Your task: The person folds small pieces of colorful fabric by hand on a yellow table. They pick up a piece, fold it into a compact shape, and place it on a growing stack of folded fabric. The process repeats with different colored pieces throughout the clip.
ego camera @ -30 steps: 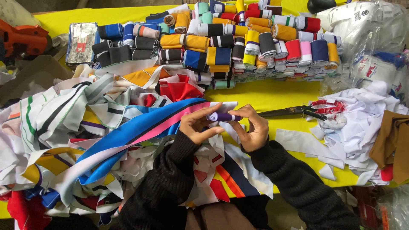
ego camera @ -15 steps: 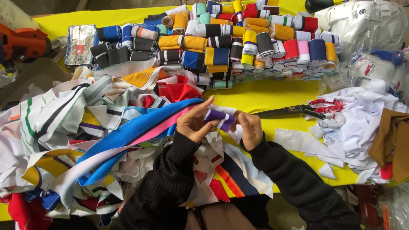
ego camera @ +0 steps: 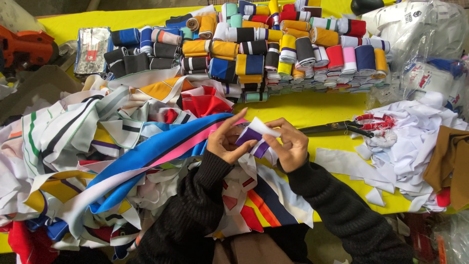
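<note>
My left hand (ego camera: 225,138) and my right hand (ego camera: 289,145) meet over the middle of a yellow table (ego camera: 312,108). Between them they pinch a small purple and white fabric strip (ego camera: 254,134), partly wound into a roll. The strip's tail runs left into a long blue, pink and black band (ego camera: 146,164). Both arms wear black knitted sleeves. A stack of rolled fabric strips in many colours (ego camera: 273,49) lies at the far side of the table.
A heap of loose striped fabric bands (ego camera: 73,146) fills the left half. Black scissors with red-wrapped handles (ego camera: 351,127) lie right of my hands. White fabric scraps (ego camera: 415,146) and a brown cloth (ego camera: 449,166) pile at right. Plastic bags (ego camera: 430,39) sit top right, an orange tool (ego camera: 24,49) top left.
The small purple roll held tight a second ago is now looser, with a white end flap lifted between my fingers. My hands stayed in about the same place.
</note>
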